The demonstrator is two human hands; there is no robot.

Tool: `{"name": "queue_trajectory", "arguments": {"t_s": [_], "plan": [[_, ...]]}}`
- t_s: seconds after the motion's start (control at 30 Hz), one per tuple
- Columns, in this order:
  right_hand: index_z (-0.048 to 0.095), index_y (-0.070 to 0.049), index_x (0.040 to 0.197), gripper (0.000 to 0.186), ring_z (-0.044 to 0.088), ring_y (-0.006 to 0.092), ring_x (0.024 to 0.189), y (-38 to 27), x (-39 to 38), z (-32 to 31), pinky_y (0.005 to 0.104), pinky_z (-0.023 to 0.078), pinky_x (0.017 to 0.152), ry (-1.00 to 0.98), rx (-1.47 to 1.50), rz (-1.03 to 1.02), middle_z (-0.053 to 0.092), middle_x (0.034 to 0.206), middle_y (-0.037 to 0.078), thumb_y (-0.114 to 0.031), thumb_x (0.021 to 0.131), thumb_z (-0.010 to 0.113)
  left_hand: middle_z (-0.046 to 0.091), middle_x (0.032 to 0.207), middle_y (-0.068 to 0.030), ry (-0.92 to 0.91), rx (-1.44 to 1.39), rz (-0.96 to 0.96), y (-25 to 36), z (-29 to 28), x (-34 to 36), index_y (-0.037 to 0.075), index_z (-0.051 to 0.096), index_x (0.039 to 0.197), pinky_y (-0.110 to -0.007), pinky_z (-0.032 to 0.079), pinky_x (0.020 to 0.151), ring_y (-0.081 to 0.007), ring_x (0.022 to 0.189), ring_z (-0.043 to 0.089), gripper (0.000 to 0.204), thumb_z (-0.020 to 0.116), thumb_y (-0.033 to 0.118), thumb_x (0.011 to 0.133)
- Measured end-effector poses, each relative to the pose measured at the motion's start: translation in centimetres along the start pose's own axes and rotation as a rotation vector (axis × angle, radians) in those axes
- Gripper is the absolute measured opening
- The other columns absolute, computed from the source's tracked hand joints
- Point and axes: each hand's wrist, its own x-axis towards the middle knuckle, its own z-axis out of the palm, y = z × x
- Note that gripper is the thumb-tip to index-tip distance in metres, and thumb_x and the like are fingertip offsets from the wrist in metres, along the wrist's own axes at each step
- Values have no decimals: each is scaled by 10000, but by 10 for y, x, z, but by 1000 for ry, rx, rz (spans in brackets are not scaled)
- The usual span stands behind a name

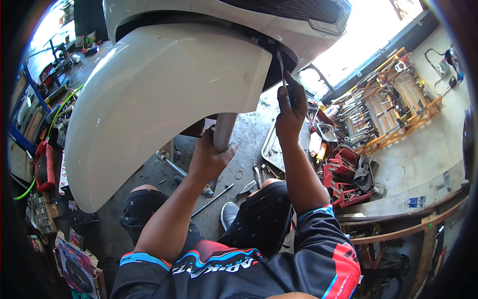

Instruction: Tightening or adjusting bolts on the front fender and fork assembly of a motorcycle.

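A large glossy white front fender (164, 84) spans the left and middle of the head view, below the white front bodywork (294, 22) of what looks like a scooter. Under the fender's lower edge, my left hand (206, 157) is wrapped round a grey fork leg (225, 130). My right hand (291, 107) is raised at the fender's right end. Between its thumb and fingers is a slim silver hand tool (281, 67), pointing up into the dark gap beneath the bodywork. The gap's shadow hides what the tool's tip touches.
Beside my right arm lie a metal tray (273, 148), red toolbox trays (343, 174) and bottles. Farther right stands an orange rack (393, 107) of wrenches. A long metal rod (213, 201) and loose tools lie on the floor by my shoe (229, 213). Clutter lines the left side.
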Motion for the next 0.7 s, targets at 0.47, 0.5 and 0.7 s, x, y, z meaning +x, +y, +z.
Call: {"name": "queue_trajectory", "arguments": {"t_s": [0.47, 0.5, 0.7], "plan": [[615, 41, 1068, 239, 652, 153, 910, 31, 32, -6, 284, 503, 797, 26, -119, -316, 692, 1030, 121, -108, 894, 685, 603, 757, -139, -30, 26, 4, -2, 0, 1, -36, 547, 936, -365, 487, 646, -229, 669, 586, 389, 781, 216, 754], [615, 41, 1068, 239, 652, 153, 910, 33, 30, -5, 284, 503, 797, 25, -119, -317, 692, 1030, 121, -108, 894, 685, 603, 757, -139, -29, 25, 4, -2, 0, 1, -36, 547, 936, -365, 487, 646, -229, 669, 586, 389, 781, 216, 754], [624, 20, 1001, 165, 659, 140, 736, 23, 14, -2, 279, 522, 688, 105, -242, -370, 703, 825, 95, -87, 890, 683, 598, 759, -131, -26, 18, 1, 0, -1, 0, -30, 547, 942, -367, 487, 648, -223, 666, 580, 381, 780, 206, 756]]}}
